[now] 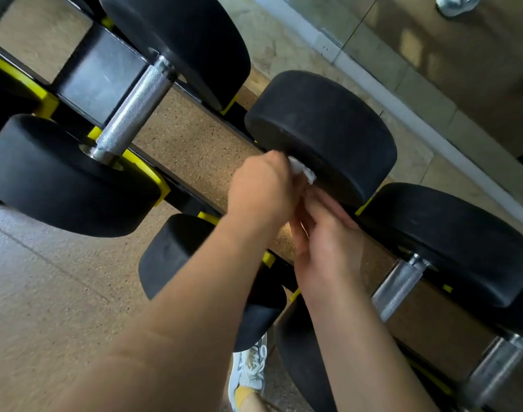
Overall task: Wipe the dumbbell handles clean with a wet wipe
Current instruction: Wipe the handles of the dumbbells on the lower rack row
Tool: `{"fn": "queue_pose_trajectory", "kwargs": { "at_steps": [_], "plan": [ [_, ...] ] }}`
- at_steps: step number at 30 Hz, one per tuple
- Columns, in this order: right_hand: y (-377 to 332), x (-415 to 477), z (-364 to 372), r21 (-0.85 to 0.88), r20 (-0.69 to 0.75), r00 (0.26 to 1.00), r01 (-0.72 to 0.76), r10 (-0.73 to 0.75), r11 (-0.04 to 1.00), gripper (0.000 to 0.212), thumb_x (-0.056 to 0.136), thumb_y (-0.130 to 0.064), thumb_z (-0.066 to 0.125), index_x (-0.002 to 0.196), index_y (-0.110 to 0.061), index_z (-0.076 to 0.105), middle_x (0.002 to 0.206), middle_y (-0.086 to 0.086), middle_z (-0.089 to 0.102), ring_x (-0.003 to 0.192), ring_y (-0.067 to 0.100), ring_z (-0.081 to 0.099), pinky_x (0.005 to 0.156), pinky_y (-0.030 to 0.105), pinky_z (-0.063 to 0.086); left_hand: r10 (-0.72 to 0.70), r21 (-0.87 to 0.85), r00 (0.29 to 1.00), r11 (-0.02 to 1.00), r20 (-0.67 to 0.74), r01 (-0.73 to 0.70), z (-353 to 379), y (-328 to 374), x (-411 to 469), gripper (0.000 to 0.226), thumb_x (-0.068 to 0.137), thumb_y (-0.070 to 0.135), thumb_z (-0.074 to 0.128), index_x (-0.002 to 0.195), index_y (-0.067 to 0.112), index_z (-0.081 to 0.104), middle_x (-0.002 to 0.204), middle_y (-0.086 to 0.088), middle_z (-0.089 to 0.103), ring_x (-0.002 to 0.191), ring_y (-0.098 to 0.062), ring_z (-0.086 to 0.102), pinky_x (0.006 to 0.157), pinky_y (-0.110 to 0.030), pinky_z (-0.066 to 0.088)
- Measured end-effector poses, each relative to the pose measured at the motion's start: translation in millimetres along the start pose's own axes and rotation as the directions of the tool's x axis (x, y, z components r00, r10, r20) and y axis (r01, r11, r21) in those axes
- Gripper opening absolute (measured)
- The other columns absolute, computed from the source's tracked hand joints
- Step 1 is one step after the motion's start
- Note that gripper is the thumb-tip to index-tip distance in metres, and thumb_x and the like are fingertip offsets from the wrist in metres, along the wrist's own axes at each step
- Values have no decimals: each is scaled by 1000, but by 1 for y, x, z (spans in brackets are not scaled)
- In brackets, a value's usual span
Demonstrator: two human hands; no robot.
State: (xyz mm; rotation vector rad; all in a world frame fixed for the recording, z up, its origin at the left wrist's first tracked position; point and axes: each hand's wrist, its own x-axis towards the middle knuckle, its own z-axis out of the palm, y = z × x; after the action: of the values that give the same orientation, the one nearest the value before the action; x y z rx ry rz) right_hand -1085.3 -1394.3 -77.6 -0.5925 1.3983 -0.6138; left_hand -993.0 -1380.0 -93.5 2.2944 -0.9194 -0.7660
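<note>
On the rack [101, 74], dumbbell [319, 132] laid lower-left to upper-right, wipe [303, 171] clenched by left hand [260, 188] fingers, right hand [325, 242] fingers relaxed.

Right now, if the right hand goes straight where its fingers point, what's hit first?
Probably the wet wipe just ahead of the right hand, then the dumbbell head; depth unclear.

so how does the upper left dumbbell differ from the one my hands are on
The upper left dumbbell shows its whole knurled metal handle; the middle dumbbell has its handle hidden by hands. The former is untouched; the latter is gripped by the left hand through a white wipe, right hand alongside. Both have black round heads.
</note>
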Motion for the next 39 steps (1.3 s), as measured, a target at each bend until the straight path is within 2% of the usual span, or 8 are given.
{"fn": "queue_pose_trajectory", "kwargs": {
  "at_steps": [5,9,16,21,25,31,36,39],
  "plan": [
    [-6,-2,-3,-46,6,1000,-5,6,999,15,90,-7,63,84,-15,75,88,1,76,86,16,71,76,32,56,-98,68,993,993,58,95,-2,15,-2,17,91,29,53,82,17,60,69,3,53,71,-30,54,59,-27,33],
    [-13,-1,2,-33,49,994,-92,94,995,13,87,-12,68,98,-9,75,94,11,75,92,31,72,90,49,54,122,421,982,906,-144,-51,10,19,-36,58,91,22,17,135,6,51,108,-6,67,84,-29,66,68,-32,42],
    [-16,13,8,-34,64,996,-66,68,997,27,83,-14,71,109,-6,70,106,9,73,103,24,68,97,38,51,-11,30,975,1000,220,4,9,0,13,25,98,29,40,103,9,54,101,-13,62,102,-32,60,70,-30,36],
    [-16,6,-7,-234,126,980,-124,157,964,20,86,-11,65,104,-6,72,97,12,74,93,29,72,77,36,58,-108,459,984,888,141,31,22,18,-36,60,101,23,26,145,-12,6,150,-33,22,139,-40,29,104,-39,35],
    [-21,8,-3,-309,91,988,-89,122,947,8,87,-8,66,92,-9,72,89,14,75,85,30,73,82,44,58,-54,496,966,865,252,-81,12,14,-52,64,101,20,16,144,-8,-22,157,-28,-11,148,-37,2,119,-41,18],
    [-8,6,16,-144,9,998,63,-62,988,15,85,2,63,80,-10,71,85,12,75,87,30,72,79,40,56,114,542,993,833,32,-113,-10,18,-20,55,91,11,20,141,-4,39,106,-12,67,91,-30,65,59,-33,37],
    [3,4,10,-409,53,955,287,-292,866,22,83,-1,68,76,-21,72,80,-2,74,73,10,69,58,18,50,305,527,952,805,24,-271,-13,-11,-53,13,68,16,65,76,20,74,62,4,63,51,-18,60,42,-23,31],
    [11,-1,8,-496,235,873,485,-427,720,22,88,-9,66,94,-30,73,98,-8,70,85,-5,64,66,5,45,256,447,965,857,58,-255,-22,-17,-37,9,73,19,75,81,22,73,65,1,60,53,-26,61,44,-26,32]
  ]
}}
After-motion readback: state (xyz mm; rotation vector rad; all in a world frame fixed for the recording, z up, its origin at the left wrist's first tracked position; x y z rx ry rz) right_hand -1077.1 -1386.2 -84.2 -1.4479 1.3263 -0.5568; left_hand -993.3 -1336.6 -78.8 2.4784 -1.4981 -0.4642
